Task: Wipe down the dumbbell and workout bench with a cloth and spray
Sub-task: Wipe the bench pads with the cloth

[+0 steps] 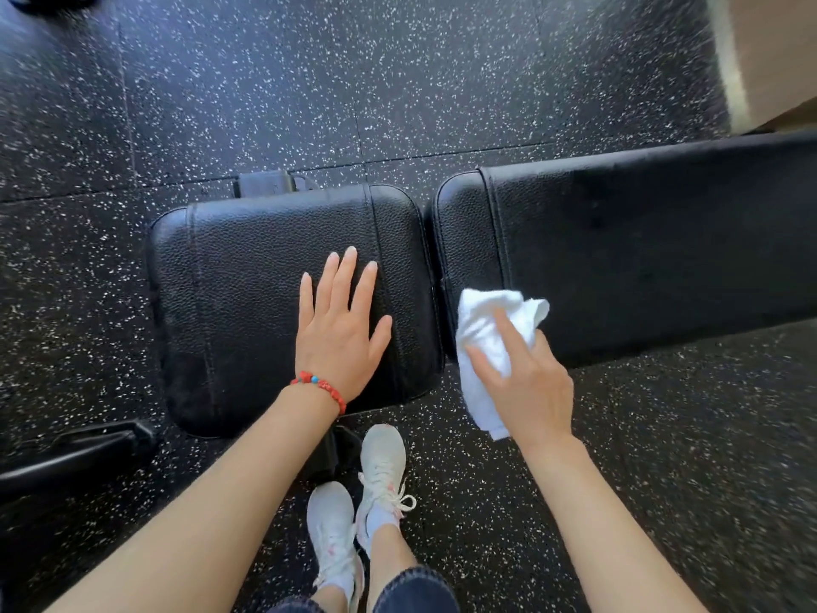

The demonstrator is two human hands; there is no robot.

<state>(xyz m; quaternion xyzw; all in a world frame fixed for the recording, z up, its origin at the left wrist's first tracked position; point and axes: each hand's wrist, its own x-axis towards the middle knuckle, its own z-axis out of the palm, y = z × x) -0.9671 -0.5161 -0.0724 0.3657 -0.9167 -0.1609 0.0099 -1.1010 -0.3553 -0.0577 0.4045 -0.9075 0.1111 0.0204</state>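
A person's right hand (526, 382) bunches a white cloth (490, 342) in its grip, pressing it on the near edge of the long black pad (641, 250) of the workout bench, beside the gap. The left hand (340, 334), fingers spread flat, steadies the seat pad (247, 280). Best wiped in long overlapping strokes along the pad. The pebbled vinyl looks dull and stitched. No dumbbell or spray shows.

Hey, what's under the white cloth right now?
The white cloth lies over the long bench pad's near corner, under the right hand. The pad surface beneath is hidden.
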